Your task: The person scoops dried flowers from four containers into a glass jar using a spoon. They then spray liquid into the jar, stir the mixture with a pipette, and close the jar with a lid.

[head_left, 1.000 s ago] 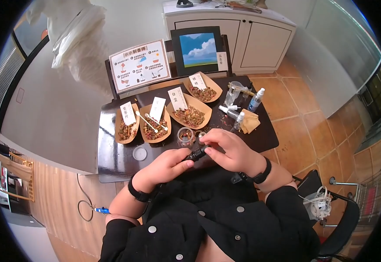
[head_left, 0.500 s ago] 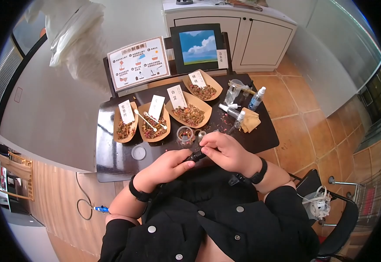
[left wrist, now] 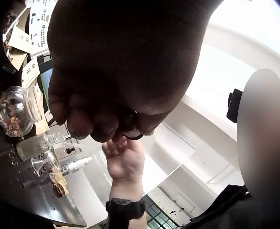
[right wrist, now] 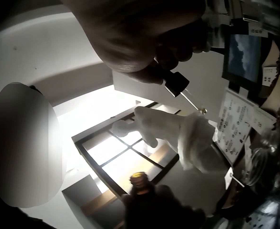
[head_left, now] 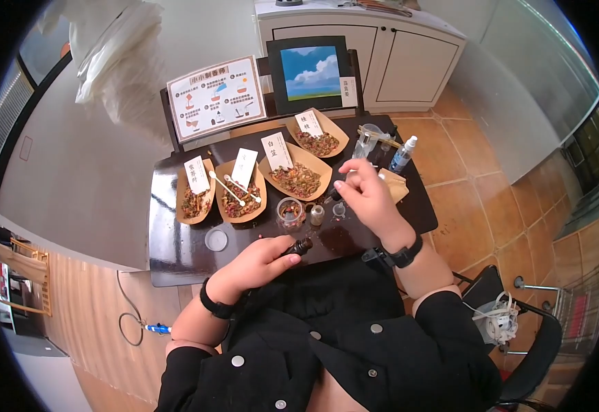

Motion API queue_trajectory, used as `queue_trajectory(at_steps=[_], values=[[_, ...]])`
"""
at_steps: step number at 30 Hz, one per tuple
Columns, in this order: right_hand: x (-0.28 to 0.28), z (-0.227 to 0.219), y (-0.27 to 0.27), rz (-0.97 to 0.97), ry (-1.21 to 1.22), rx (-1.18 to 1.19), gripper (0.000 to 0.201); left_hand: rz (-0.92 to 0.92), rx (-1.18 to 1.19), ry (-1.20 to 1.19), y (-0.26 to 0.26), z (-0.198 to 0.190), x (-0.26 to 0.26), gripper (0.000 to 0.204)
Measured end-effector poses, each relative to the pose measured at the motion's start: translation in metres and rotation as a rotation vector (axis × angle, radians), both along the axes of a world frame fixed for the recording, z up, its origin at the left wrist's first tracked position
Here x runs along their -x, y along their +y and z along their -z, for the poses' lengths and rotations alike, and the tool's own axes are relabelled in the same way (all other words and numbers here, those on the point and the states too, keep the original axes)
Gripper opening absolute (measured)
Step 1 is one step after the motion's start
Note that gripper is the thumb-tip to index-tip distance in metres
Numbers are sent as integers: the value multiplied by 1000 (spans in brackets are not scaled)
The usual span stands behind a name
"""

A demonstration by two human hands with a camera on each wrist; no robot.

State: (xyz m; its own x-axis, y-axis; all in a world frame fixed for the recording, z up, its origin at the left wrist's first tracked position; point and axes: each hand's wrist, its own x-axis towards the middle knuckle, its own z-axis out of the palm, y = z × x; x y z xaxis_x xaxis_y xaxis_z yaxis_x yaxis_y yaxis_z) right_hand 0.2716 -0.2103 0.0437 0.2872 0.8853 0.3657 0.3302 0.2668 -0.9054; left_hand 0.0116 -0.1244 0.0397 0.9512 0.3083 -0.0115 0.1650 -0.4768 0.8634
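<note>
My left hand [head_left: 262, 259] grips a small dark amber bottle [head_left: 301, 246] near the table's front edge; its threaded mouth shows uncovered in the right wrist view. To the right and higher, my right hand [head_left: 371, 199] pinches the black cap of a dropper [right wrist: 176, 84], whose thin glass tube points away from the fingers. Beyond the left hand stand a clear jar [head_left: 290, 214] with dried petals and a little glass bottle [head_left: 316, 216]. A small clear funnel [left wrist: 37, 165] is beside that bottle, close to my right hand.
Several paper boats of dried herbs, such as one tray [head_left: 328, 180], line the table's far side with label cards. A spray bottle [head_left: 403, 155], a clear cup [head_left: 367, 142] and a folded tan cloth [head_left: 397, 184] are at the right. A white lid [head_left: 216, 239] lies at the left.
The hands were together at the bottle. My right hand has lifted the dropper out and moved right and away, uncovering the bottle's mouth. My left hand keeps its place.
</note>
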Motion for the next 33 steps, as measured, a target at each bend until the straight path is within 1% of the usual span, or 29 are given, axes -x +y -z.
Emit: queue_trajectory(at_steps=[1,4,9,11,15,17,21,23,27,30,32,33], values=[[0,6,3,27,-68,90,20,0,5,9,0,0,0,24],[1,23,11,29,-138,128,20,-3,7,16,0,2,3,24],[8,22,13,43,-227,158,21,-2,13,-12,0,2,3,23],[9,20,14,50,-311,178,19,5,1,35,2,2,3,23],[9,29,17,54,-362,109,17,-14,4,12,0,3,2,24],[10,31,18,69,-403,37,15,-11,-16,5,0,4,1,25],[12,25,15,64,-383,66,15,-2,-27,-16,0,7,1,25],[13,18,13,43,-338,157,14,-2,-34,-11,0,6,2,25],[12,22,15,61,-359,93,15,-5,-35,-3,0,5,2,26],[12,23,14,45,-323,68,11,-9,-35,-12,-1,5,2,26],[13,20,8,22,-196,68,13,-5,-43,-37,-1,6,3,25],[16,17,3,19,-197,68,13,-8,-43,-38,0,6,4,25]])
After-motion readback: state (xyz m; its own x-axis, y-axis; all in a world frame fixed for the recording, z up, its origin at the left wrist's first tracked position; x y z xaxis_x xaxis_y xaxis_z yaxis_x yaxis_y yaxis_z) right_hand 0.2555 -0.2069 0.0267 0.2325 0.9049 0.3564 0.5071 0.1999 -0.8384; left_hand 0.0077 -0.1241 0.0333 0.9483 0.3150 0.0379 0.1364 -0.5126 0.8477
